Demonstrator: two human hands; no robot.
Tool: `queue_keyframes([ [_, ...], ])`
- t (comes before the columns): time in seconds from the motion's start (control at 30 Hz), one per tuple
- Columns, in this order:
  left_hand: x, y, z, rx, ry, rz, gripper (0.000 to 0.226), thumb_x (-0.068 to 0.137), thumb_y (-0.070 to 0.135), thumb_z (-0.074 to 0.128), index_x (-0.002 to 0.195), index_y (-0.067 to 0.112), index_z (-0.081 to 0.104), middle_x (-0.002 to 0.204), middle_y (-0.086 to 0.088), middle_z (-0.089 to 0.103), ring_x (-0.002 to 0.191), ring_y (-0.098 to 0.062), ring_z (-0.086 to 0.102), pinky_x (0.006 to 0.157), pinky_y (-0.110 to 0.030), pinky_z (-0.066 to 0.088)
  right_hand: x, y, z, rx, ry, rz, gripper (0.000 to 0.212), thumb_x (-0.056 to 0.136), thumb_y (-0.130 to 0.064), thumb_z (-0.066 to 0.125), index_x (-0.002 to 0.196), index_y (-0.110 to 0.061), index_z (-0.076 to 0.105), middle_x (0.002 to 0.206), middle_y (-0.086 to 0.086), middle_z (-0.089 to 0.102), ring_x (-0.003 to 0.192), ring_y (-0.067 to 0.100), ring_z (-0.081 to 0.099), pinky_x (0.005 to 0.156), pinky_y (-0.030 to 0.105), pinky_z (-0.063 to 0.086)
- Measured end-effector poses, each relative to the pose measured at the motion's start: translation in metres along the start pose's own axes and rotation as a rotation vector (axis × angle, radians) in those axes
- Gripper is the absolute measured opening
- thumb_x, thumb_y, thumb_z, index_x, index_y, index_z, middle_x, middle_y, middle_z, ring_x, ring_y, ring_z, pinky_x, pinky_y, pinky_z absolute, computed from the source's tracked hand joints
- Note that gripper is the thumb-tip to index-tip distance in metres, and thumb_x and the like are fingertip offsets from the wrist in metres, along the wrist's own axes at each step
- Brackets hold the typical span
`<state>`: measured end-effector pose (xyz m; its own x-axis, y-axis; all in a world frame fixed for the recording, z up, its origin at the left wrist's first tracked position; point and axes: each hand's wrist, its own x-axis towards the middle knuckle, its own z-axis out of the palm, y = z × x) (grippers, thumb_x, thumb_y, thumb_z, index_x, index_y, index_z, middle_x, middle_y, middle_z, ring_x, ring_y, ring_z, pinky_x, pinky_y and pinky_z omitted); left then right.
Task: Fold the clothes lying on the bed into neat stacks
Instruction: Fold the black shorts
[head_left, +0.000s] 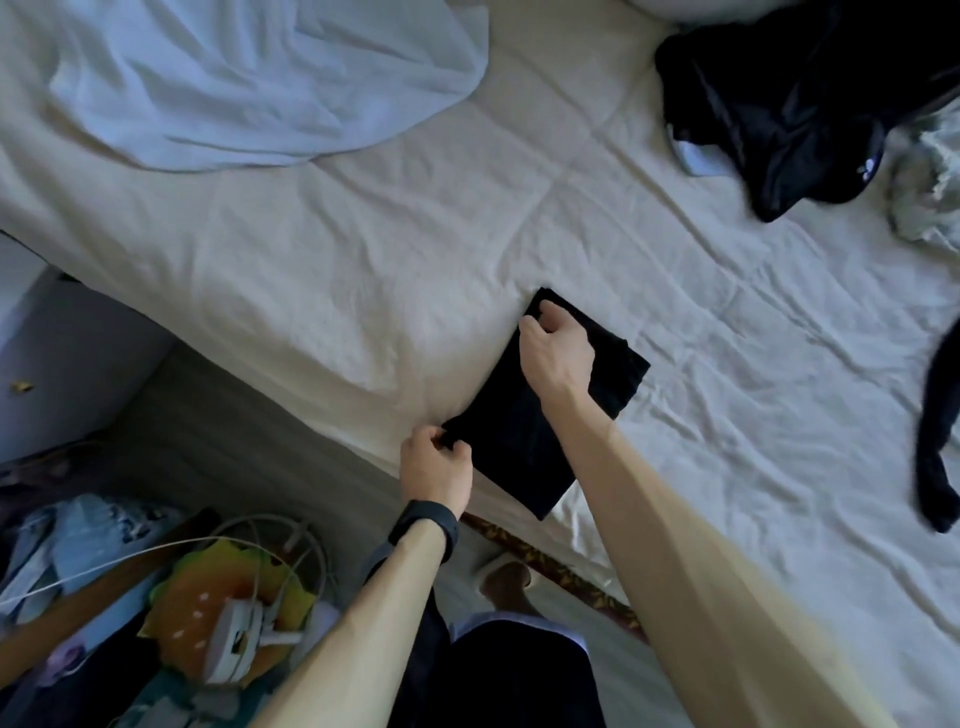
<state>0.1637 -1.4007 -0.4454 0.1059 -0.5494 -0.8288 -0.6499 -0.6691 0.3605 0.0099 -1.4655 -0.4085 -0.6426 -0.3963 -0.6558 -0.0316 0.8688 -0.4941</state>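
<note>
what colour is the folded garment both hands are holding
Black, plain as far as shows; the folded garment is clearest in the head view.

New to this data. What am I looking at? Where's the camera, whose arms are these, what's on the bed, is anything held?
There is no machine here. One camera is worn on a person's head and looks down at their own bare arms. They stand at the edge of a bed with a cream sheet. Both hands hold a partly folded black garment near that edge. The left hand, above a black wristband, pinches the near corner, and the right hand grips the far end. Not yet folded are a black heap at top right and another black piece at the right edge. A light blue cloth lies bunched at top left.
</note>
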Motion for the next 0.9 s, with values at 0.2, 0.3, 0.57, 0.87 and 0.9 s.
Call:
queue_keyframes([
  [0.2,0.003,0.002,-0.004,0.149,-0.081,0.124,0.054,0.085,0.026,0.069,0.132,0.015,0.044,0.13,-0.008,0.046,0.111,-0.03,0.053,0.092,-0.04,0.047,-0.045,0.076,-0.028,0.182,0.187,0.083,0.028,0.098,-0.025,0.056,0.125,-0.026,0.062,0.115,-0.012,0.065,0.101,0.0,0.061,0.089,0.018,0.049],
  [0.3,0.008,0.006,-0.011,0.204,-0.167,0.157,0.052,0.08,0.041,0.072,0.12,0.017,0.048,0.12,-0.004,0.055,0.103,-0.024,0.055,0.087,-0.037,0.049,-0.061,0.133,-0.04,0.156,0.21,0.248,0.042,0.094,-0.037,0.063,0.13,-0.019,0.053,0.122,-0.005,0.058,0.113,0.015,0.058,0.095,0.031,0.047],
  [0.57,0.015,0.017,-0.011,0.41,-0.221,0.248,0.055,0.098,0.057,0.049,0.127,0.011,0.056,0.119,-0.004,0.062,0.108,-0.028,0.057,0.081,-0.032,0.041,-0.067,0.198,-0.024,0.318,-0.138,0.325,0.04,0.085,-0.056,0.073,0.103,-0.023,0.061,0.104,-0.001,0.069,0.092,0.017,0.068,0.085,0.042,0.058],
  [0.87,0.005,-0.013,0.002,0.555,-0.146,0.319,0.039,0.105,0.043,0.041,0.099,0.008,0.055,0.085,-0.004,0.056,0.083,-0.027,0.053,0.07,-0.033,0.036,-0.086,0.226,-0.02,0.29,-0.049,0.189,0.016,0.099,-0.035,0.058,0.104,-0.02,0.059,0.094,-0.005,0.067,0.083,0.015,0.066,0.069,0.029,0.05],
  [0.9,0.003,-0.015,0.006,0.623,-0.201,0.297,0.04,0.105,0.044,0.041,0.098,0.007,0.054,0.087,-0.004,0.055,0.083,-0.026,0.052,0.07,-0.033,0.035,-0.092,0.227,-0.024,0.305,-0.023,0.186,0.016,0.1,-0.033,0.056,0.103,-0.018,0.057,0.092,-0.005,0.065,0.081,0.011,0.062,0.065,0.027,0.046],
])
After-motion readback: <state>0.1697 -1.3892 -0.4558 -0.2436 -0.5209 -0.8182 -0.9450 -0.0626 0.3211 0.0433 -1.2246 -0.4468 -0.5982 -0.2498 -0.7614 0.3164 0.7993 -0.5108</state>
